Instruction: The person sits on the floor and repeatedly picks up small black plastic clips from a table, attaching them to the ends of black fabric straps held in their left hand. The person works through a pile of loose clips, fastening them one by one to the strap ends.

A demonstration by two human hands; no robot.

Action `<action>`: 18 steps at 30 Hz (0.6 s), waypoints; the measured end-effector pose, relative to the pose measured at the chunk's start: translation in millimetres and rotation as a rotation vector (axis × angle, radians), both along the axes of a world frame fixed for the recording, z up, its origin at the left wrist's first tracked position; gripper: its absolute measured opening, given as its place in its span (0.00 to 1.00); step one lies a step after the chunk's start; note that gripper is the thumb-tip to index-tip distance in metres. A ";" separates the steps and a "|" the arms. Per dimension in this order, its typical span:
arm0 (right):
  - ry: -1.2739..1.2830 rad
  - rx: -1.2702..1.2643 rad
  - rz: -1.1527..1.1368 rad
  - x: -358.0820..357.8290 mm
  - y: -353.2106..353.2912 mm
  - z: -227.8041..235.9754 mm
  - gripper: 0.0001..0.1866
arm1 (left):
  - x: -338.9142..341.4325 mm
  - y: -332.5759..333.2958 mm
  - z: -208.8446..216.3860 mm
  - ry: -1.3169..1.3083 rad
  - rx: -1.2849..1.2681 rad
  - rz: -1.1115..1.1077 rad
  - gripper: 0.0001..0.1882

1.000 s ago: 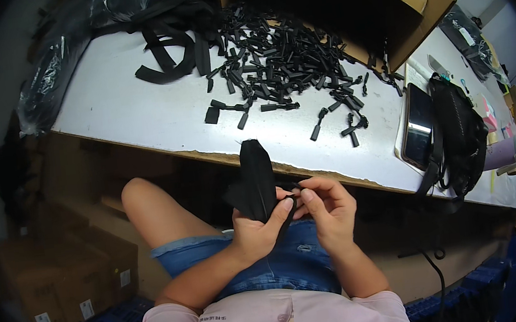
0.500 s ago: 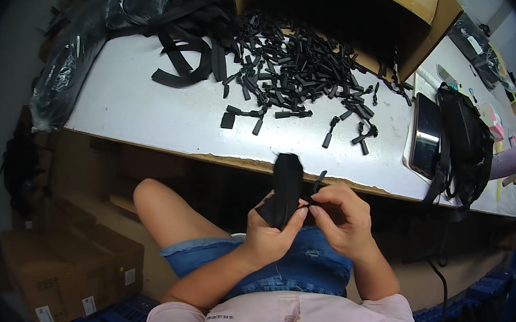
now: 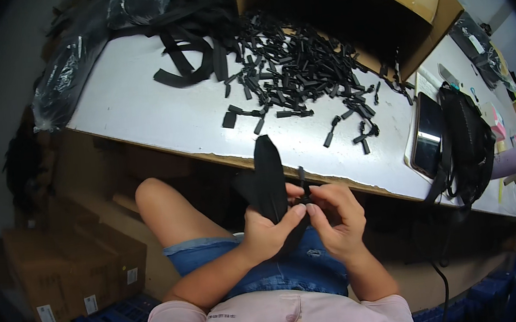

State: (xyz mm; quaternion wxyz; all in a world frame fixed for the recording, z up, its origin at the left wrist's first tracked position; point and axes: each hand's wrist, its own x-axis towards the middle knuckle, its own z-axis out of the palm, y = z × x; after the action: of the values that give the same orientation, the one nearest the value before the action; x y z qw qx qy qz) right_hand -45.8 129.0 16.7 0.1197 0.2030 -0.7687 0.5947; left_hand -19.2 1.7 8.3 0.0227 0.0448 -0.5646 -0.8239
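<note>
My left hand point(image 3: 265, 235) is closed around a folded length of black zipper tape point(image 3: 269, 171), which stands up above the fingers in front of the table edge. Close beside it, my right hand point(image 3: 341, 220) pinches a small black zipper pull point(image 3: 302, 179) between thumb and fingers. Both thumbs nearly meet at the tape, and the fingers partly hide where pull and tape come together. On the white table point(image 3: 158, 118) lies a heap of similar black zipper pulls point(image 3: 304, 66), with several scattered toward the near edge. More black tape point(image 3: 188, 77) curls at the upper left.
An open cardboard box point(image 3: 439, 19) lies behind the heap. A phone point(image 3: 426, 135), a black bag point(image 3: 462, 138) and a purple cup point(image 3: 506, 162) are at the right. Plastic-wrapped bundles point(image 3: 64, 81) rest at the far left; cardboard boxes point(image 3: 79, 264) stand on the left below.
The zipper tape has swung left and higher in my left hand. My right hand has shifted slightly left with the zipper pull, and the pull now stands more upright.
</note>
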 end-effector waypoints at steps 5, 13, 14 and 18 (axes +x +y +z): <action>-0.456 -0.417 0.090 12.0 -4.9 -6.8 0.03 | 2.8 -2.5 1.1 0.048 -0.099 -0.028 0.11; -0.716 -0.682 0.317 1.0 4.7 -11.9 0.02 | 0.1 -4.7 -1.6 -0.015 0.117 -0.097 0.09; -0.784 -0.736 0.365 0.2 6.3 -11.9 0.02 | 0.1 -4.9 -1.6 -0.014 0.117 -0.109 0.09; -0.860 -0.751 0.422 -2.1 11.3 -12.7 0.02 | -0.6 -5.7 -4.1 0.054 0.049 -0.147 0.09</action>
State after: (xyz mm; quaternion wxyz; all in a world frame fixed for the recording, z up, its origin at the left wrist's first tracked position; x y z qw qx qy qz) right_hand -47.8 140.3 4.0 -0.2586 0.0365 -0.4291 0.8647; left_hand -19.8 -3.9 4.2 -0.0236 -0.0187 -0.5453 -0.8377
